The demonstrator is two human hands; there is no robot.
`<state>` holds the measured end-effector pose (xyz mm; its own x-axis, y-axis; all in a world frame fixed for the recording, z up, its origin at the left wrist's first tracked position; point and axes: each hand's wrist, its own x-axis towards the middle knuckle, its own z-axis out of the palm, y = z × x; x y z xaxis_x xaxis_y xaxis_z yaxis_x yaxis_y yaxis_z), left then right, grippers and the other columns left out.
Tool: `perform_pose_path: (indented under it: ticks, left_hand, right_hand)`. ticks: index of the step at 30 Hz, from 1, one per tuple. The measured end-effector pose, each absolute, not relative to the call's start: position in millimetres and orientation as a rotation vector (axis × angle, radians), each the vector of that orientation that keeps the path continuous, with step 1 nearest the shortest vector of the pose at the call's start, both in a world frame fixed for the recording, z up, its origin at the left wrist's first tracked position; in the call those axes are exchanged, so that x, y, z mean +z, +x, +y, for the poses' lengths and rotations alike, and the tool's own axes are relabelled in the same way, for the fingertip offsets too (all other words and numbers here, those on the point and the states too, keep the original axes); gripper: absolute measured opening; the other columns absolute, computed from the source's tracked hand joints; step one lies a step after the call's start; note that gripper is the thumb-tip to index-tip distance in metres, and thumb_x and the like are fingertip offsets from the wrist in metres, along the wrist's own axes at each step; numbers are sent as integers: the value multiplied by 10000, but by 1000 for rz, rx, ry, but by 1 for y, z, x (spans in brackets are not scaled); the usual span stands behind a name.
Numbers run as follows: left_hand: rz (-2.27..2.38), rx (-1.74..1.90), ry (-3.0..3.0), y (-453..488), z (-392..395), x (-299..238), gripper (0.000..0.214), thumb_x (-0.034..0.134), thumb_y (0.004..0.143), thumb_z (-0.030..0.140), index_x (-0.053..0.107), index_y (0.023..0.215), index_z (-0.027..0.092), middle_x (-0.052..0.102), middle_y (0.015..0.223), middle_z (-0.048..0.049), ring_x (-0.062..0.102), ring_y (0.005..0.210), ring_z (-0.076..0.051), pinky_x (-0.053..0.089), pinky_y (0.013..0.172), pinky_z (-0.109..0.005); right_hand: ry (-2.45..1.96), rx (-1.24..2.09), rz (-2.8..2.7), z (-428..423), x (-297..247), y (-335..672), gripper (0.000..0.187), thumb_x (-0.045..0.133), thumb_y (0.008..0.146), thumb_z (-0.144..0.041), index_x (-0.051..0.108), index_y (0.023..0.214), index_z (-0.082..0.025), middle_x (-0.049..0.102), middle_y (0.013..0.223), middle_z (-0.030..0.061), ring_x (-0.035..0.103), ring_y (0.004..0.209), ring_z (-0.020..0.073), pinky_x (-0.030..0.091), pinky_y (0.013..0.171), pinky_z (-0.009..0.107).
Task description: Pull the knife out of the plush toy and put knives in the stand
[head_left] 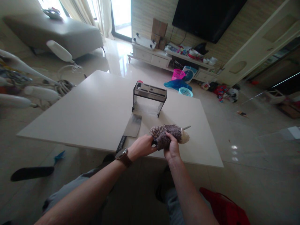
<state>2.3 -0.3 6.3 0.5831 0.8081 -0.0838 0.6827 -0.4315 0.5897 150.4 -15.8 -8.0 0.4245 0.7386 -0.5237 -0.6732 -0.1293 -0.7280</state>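
Near the table's front edge, my right hand (172, 148) is closed around a fuzzy brown-and-cream knitted cloth (172, 134), possibly a sock. A thin grey metal tip (187, 127) pokes out past the cloth's right end, seemingly part of a knife wrapped inside. My left hand (144, 146), with a watch on its wrist, grips a black handle (154, 143) at the left end of the bundle; most of the blade is hidden. A cleaver (134, 125) with a black handle lies to the left. Behind it stands a knife block (150, 91) with a slotted top and clear sides.
The white table (93, 106) has a corner at its right front. White chairs (59, 51) stand at the left. Across the room are a low cabinet (150, 57), a pink basket (178, 74) and a light-blue basket (186, 91). Something red (225, 206) is at lower right.
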Motion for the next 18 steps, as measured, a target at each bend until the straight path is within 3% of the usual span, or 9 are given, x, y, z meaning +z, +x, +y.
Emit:
perform_pose_path:
  ticks: [18]
  left_hand:
    - [1196, 276, 2213, 2, -2, 8, 296, 641, 888, 454, 754, 965, 191, 779, 944, -127, 748, 916, -274, 523, 756, -280]
  right_hand:
    - [-1184, 1218, -82, -16, -6, 149, 372, 801, 618, -195, 732, 980, -145, 799, 914, 37, 742, 788, 175, 619, 764, 279]
